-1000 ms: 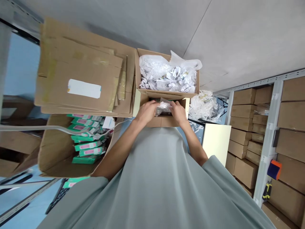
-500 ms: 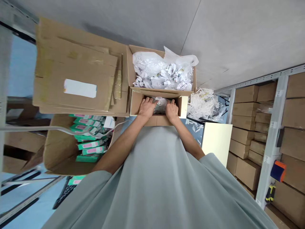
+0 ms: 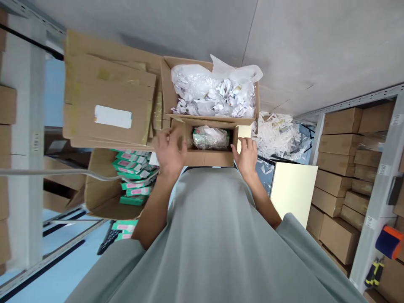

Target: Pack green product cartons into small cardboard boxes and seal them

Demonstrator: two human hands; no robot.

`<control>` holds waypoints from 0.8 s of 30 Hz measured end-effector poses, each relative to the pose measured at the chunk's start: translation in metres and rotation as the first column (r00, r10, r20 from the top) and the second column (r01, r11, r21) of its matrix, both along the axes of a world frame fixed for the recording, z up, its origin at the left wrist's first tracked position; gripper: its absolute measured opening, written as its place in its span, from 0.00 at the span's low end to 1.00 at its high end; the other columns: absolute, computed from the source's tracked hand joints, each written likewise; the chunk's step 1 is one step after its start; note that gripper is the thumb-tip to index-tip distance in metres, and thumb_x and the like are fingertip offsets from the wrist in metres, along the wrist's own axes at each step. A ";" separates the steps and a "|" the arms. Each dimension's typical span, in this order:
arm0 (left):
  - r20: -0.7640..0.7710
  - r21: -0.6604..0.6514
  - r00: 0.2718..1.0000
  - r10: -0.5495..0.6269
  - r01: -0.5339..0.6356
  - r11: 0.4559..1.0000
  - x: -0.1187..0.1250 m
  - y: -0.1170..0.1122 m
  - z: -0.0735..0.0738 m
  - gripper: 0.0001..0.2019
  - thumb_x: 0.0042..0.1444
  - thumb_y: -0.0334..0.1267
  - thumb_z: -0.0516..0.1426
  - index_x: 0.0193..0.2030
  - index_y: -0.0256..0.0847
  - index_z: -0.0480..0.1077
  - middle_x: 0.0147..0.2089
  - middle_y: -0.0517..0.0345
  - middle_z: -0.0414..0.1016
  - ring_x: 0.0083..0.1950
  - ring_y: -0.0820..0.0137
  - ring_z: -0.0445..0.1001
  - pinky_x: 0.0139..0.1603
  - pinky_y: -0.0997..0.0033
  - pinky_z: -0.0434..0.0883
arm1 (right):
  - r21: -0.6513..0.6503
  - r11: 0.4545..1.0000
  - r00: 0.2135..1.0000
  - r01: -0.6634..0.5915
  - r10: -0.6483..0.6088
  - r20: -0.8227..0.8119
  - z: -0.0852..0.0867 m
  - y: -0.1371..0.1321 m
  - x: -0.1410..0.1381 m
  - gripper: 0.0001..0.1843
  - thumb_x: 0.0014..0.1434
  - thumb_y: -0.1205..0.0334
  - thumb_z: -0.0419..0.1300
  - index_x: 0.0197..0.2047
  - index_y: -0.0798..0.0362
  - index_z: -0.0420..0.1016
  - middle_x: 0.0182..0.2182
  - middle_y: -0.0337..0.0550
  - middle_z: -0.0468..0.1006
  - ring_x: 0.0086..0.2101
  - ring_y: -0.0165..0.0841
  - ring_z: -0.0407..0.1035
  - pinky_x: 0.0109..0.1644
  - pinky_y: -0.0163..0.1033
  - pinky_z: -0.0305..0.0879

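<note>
In front of me stands a small open cardboard box (image 3: 217, 158). Inside it lies a green package in bubble wrap (image 3: 211, 138), with clear plastic over its top. My left hand (image 3: 170, 151) is off the package, over the box's left side, with fingers apart and slightly blurred. At the box's right edge, my right hand (image 3: 246, 155) has its fingers spread and holds nothing; whether it touches the edge I cannot tell.
Behind is a larger carton (image 3: 168, 86) of crumpled paper and plastic. Flattened cardboard (image 3: 116, 92) lies left, above a carton (image 3: 97, 189) of green boxes. Shredded paper (image 3: 279, 134) lies right, near a pale board (image 3: 293, 189). Shelved boxes (image 3: 334, 176) line the far right.
Both hands have come out of the small box and moved apart, the left one leftward and the right one rightward. The wrapped green package now shows between them.
</note>
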State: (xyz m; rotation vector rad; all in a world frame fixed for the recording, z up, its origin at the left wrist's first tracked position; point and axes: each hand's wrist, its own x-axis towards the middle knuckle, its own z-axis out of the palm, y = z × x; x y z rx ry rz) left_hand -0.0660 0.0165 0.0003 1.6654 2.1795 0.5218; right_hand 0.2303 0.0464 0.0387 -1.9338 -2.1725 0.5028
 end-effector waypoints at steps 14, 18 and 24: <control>0.078 -0.123 0.988 0.134 -0.124 0.985 -0.015 -0.004 0.002 0.09 0.67 0.44 0.61 0.43 0.42 0.79 0.48 0.39 0.88 0.54 0.44 0.87 0.65 0.42 0.79 | -0.135 0.962 0.968 0.238 -0.224 0.109 -0.006 -0.021 -0.009 0.11 0.80 0.63 0.63 0.46 0.54 0.87 0.47 0.56 0.88 0.50 0.47 0.79 0.59 0.46 0.70; 0.190 -0.080 0.981 0.046 -0.032 0.996 -0.018 -0.020 0.008 0.10 0.67 0.46 0.61 0.43 0.43 0.80 0.44 0.43 0.89 0.49 0.49 0.87 0.60 0.48 0.81 | -0.041 0.937 0.936 0.347 -0.343 0.081 0.005 -0.070 0.002 0.11 0.78 0.62 0.64 0.41 0.51 0.84 0.42 0.52 0.87 0.45 0.45 0.78 0.55 0.44 0.70; 0.362 0.002 0.898 -0.248 0.266 0.964 0.031 -0.034 0.013 0.08 0.67 0.45 0.63 0.43 0.44 0.81 0.45 0.48 0.89 0.47 0.54 0.88 0.59 0.56 0.81 | 0.051 0.811 0.805 0.583 -0.585 0.102 0.035 -0.182 0.041 0.11 0.77 0.60 0.63 0.39 0.49 0.81 0.39 0.48 0.86 0.44 0.43 0.78 0.54 0.44 0.70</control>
